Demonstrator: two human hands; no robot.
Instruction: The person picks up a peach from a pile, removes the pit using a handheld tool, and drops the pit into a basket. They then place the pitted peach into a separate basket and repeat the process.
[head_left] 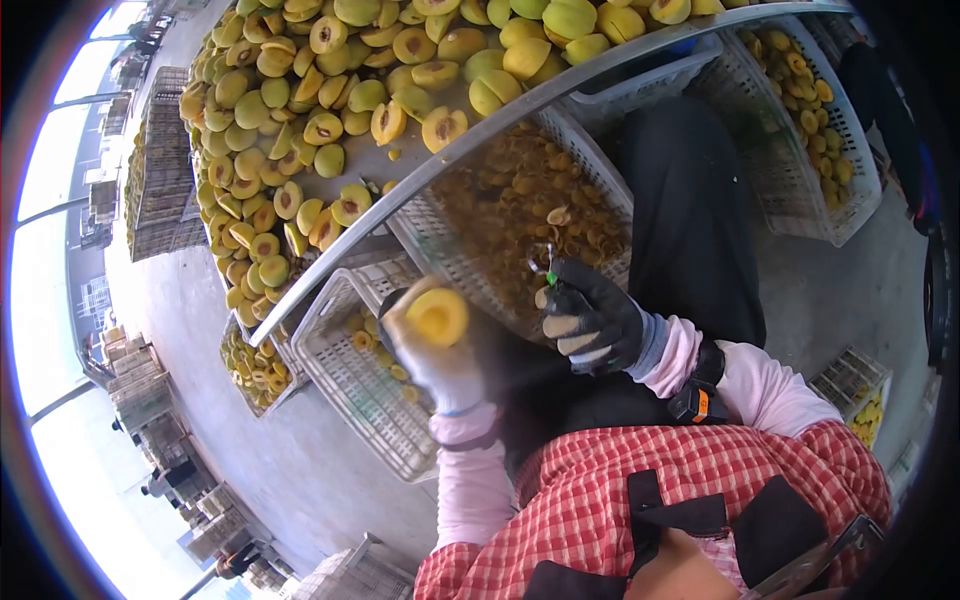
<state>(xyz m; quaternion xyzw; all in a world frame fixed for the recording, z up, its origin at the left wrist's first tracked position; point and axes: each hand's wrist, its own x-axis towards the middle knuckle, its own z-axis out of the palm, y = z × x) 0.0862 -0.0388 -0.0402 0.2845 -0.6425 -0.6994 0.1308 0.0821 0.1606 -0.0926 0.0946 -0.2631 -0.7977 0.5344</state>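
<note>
Our left hand (pixel 425 350) clamps its fingers on a pitted peach half (pixel 437 316); our right hand (pixel 590 320) grips the pitting tool (pixel 548 268). Many unpitted peach halves (pixel 330 130) wait on the table (pixel 560 85).

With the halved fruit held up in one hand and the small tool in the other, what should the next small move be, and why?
Probably drop the fruit half into a white crate below. Its cut face looks already hollowed, with no pit showing. The left hand holds it above the crates, and the right hand holds the green-handled tool clear of it.
</note>
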